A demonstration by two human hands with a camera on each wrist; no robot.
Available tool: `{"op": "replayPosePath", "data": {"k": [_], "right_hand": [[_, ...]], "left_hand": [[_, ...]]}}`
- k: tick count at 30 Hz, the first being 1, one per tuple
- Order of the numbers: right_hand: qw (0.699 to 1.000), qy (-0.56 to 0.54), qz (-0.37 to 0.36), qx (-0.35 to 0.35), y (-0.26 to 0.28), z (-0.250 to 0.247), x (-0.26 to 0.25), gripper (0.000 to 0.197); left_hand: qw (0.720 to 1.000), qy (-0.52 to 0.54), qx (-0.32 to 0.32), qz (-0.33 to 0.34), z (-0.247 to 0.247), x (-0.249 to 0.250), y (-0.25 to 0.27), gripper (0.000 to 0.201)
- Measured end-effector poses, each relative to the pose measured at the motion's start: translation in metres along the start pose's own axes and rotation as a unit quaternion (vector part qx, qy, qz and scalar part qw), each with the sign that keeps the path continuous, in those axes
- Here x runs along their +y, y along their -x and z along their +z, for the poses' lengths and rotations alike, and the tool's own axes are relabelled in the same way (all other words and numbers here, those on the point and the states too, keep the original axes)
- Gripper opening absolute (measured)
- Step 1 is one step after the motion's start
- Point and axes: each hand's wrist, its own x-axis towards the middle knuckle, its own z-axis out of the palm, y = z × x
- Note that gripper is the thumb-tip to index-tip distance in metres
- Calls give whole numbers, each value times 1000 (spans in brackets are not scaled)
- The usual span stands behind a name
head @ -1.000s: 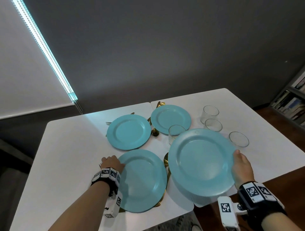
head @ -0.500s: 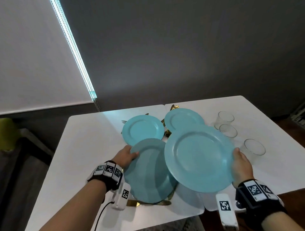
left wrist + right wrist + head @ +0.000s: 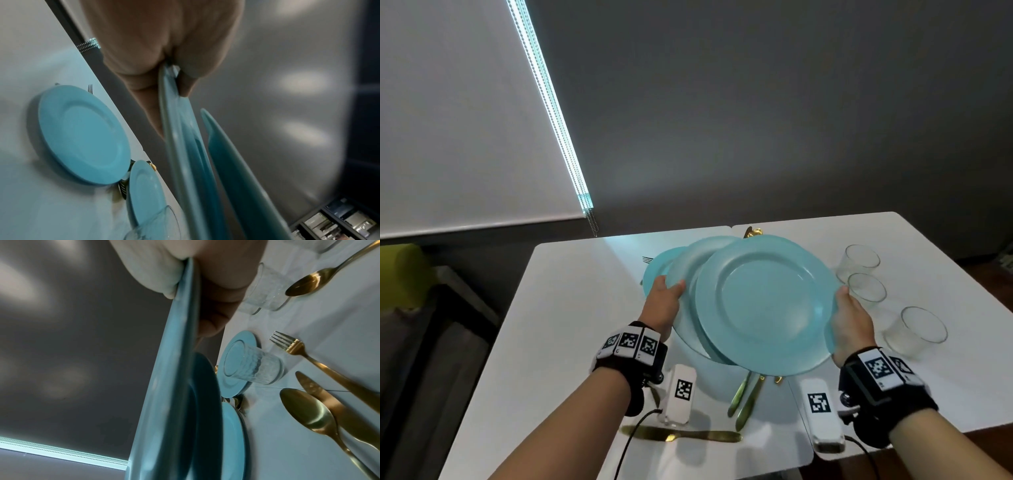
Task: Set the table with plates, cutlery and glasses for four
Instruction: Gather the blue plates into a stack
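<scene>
No readable text, label, brand or number shows anywhere.

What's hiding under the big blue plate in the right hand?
Under the raised plate, the wrist view shows gold cutlery: a fork, knife and spoon, plus a glass. Anything deeper under it is covered.

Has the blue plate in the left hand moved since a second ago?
Yes. The blue plate in the left hand was flat on the white table; now it is lifted clear, overlapping the far plates.
</scene>
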Motion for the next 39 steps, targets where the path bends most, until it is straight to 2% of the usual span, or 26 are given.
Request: {"op": "replayPosePath", "data": {"k": [3,6,12,17,21,28,31,35,39], "right_hand": [[1000,-3,-1,-4,-15,11,-2,45],[1000,16,-12,-7,-32,22,-5,45],[997,64,-27,-24,-63,43,-23,42],[991,109,-53,-64,-90,60,-32,35],[978,160,-81,-106,-102,70,-37,31],[973,188,-59,-123,-114,84,-30,36],[972,201,-44,-117,-115,90,-27,38],[974,199,-27,-108,-109,102,-28,37],[970,200,-13,-140,-106,121,-23,31]], "left_hand": [[999,41,7,5,14,7,-2,18],[999,38,28,17,24,12,-9,17],[995,55,79,-1,41,23,-28,7],[991,72,114,-5,64,34,-42,28],[987,108,115,-28,77,33,-48,18],[985,125,107,-52,75,31,-59,14],[985,117,110,-60,71,33,-67,23],[986,78,132,-61,60,35,-79,24],[983,60,162,-65,41,35,-90,30]]}}
